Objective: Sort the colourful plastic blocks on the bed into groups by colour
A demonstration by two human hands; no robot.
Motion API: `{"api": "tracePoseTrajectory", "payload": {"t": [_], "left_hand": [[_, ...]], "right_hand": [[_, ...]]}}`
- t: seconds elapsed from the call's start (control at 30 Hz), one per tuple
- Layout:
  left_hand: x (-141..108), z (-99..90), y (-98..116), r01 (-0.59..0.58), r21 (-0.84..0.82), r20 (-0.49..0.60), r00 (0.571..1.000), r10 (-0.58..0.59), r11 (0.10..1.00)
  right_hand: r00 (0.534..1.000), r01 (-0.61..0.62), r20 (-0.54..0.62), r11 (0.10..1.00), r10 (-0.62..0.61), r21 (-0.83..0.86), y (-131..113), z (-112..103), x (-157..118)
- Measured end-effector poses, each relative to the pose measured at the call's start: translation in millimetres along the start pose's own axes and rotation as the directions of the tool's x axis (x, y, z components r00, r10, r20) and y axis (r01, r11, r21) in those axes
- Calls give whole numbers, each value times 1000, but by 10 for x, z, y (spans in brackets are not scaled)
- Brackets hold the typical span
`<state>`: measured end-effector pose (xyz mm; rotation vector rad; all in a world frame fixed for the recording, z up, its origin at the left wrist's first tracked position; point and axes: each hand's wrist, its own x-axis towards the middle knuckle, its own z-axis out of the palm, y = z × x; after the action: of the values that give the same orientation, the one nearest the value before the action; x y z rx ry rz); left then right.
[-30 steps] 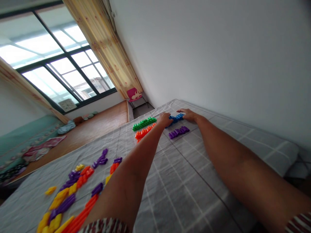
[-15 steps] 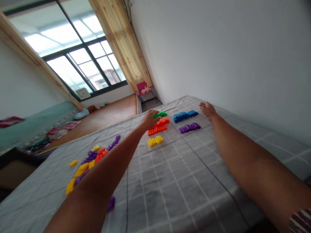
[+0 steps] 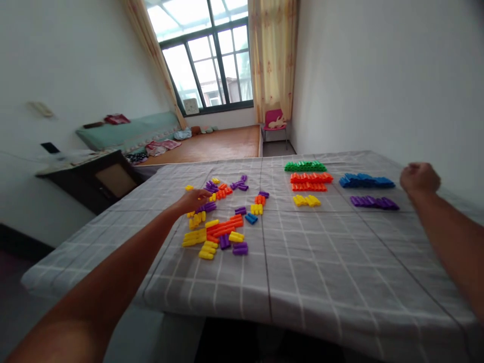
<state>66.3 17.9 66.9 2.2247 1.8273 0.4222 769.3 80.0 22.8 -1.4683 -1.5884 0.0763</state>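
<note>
My left hand (image 3: 191,201) reaches over the loose pile at the left, fingers stretched out by small purple pieces (image 3: 207,207) and orange pieces (image 3: 224,192). All are short, tube-like plastic pieces, many joined side by side. Nearer me lie yellow pieces (image 3: 195,237), a longer orange block (image 3: 226,227) and a blue piece (image 3: 251,218). My right hand (image 3: 420,177) is a closed fist at the right, with no object showing in it. Beside it are a blue row (image 3: 366,181) and a purple row (image 3: 374,202).
Sorted green (image 3: 305,166), orange (image 3: 310,178) and yellow rows (image 3: 306,200) lie right of centre on the grey checked cloth (image 3: 313,262). A white wall (image 3: 378,75) borders the right side. A dark cabinet (image 3: 86,176) stands at the left, with a pink chair (image 3: 275,120) beyond the table.
My left hand has moved from the green row to the loose pile at the left. The view has turned left and levelled. My right hand is now curled into a fist.
</note>
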Motion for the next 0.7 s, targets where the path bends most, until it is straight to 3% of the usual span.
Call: {"api": "tracePoseTrajectory", "payload": {"t": [0.03, 0.07, 0.1, 0.13, 0.17, 0.23, 0.3, 0.37, 0.47, 0.53, 0.6, 0.7], "left_hand": [[-8, 54, 40, -65, -9, 29, 997, 65, 998], [0, 113, 111, -129, -18, 64, 989, 130, 992], [18, 170, 202, -182, -18, 103, 978, 183, 983], [43, 217, 302, -239, -16, 148, 960, 239, 971], [70, 246, 398, -298, -22, 187, 937, 296, 954], [122, 224, 522, -372, -15, 203, 908, 367, 928], [154, 94, 490, -365, 30, 130, 924, 359, 930], [141, -92, 274, -251, 102, -7, 967, 253, 963], [13, -286, -265, 37, 157, -158, 987, -12, 987], [-114, -262, -610, 184, 114, -137, 976, -168, 976], [-223, -116, -831, 256, 44, -77, 965, -253, 966], [-264, 203, -862, 246, 5, -37, 969, -245, 969]], "right_hand": [[987, -27, -160, 1000, 24, -12, -288, 146, 1], [983, -14, -182, 999, 7, -34, -611, 330, -25], [996, 40, -75, 999, -42, -28, -960, 543, -83], [986, 126, 110, 992, -127, 22, -1319, 771, -177], [927, 215, 294, 972, -234, 97, -1675, 1001, -305], [708, 380, 530, 885, -466, 270, -2313, 1410, -630], [474, 509, 613, 764, -633, 396, -2776, 1700, -962], [357, 582, 638, 697, -682, 419, -3028, 1866, -1202], [337, 604, 667, 696, -664, 388, -3109, 1962, -1329], [335, 574, 694, 722, -637, 386, -3075, 1975, -1319], [339, 542, 724, 754, -601, 372, -3037, 1969, -1301], [397, 501, 742, 804, -541, 319, -3013, 1940, -1311]]}}
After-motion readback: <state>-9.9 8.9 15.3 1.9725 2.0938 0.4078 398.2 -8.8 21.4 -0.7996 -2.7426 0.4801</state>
